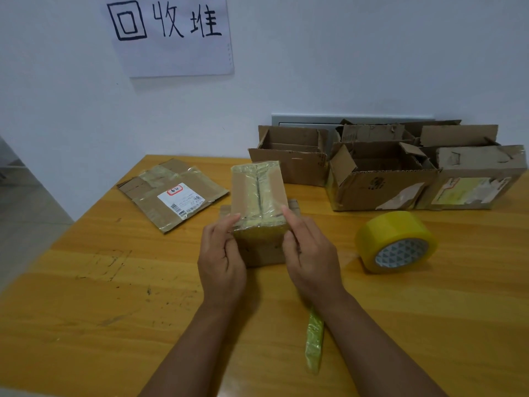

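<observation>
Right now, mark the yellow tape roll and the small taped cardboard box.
yellow tape roll [390,229]: head view, outer yellow band.
small taped cardboard box [259,193]: head view, taped top face.

We see a wooden table [86,310] against a white wall. On its left part lies a flattened carton [143,193], taped over and bearing a white shipping label [181,200]. To the right a roll of yellow tape [396,242] rests on its side. Along the back stand three open cardboard boxes [378,184], torn and touching one another. A crumpled strip of tape [314,342] lies near the front. A handwritten paper sign [171,35] hangs on the wall.
</observation>
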Available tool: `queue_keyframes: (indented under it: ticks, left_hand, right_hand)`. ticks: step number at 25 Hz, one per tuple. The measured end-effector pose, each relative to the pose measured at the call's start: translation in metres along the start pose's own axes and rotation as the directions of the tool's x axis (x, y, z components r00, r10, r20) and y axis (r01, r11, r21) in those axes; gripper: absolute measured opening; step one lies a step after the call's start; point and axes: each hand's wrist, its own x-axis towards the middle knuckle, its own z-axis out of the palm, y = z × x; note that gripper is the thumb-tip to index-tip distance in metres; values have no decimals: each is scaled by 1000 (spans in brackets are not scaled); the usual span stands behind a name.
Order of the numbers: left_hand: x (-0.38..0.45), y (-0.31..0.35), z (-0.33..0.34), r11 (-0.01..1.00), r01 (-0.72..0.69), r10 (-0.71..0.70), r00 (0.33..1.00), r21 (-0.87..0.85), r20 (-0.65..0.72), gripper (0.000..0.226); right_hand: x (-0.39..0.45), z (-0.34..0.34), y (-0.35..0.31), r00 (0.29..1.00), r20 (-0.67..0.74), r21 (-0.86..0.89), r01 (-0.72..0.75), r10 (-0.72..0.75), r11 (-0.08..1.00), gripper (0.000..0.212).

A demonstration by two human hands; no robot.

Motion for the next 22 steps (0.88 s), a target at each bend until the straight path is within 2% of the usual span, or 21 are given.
queue_keyframes:
  ticks: [5,11,18,22]
  left_hand:
    - [-2,1,1,996,-6,2,998,85,56,19]
    - [-5,4,3,999,6,-10,994,31,113,18]
    - [-8,6,-1,1000,16,-16,996,-4,86,21]
    - [-8,5,-2,1000,10,-9,999,-18,50,16]
  right_hand:
    - [3,-1,1,998,11,-80,67,-66,994,27]
    - [3,-4,3,997,70,16,35,-36,999,28]
    - [0,-13,10,992,101,60,70,-76,996,31]
    - [-1,-11,8,990,66,14,124,-125,992,33]
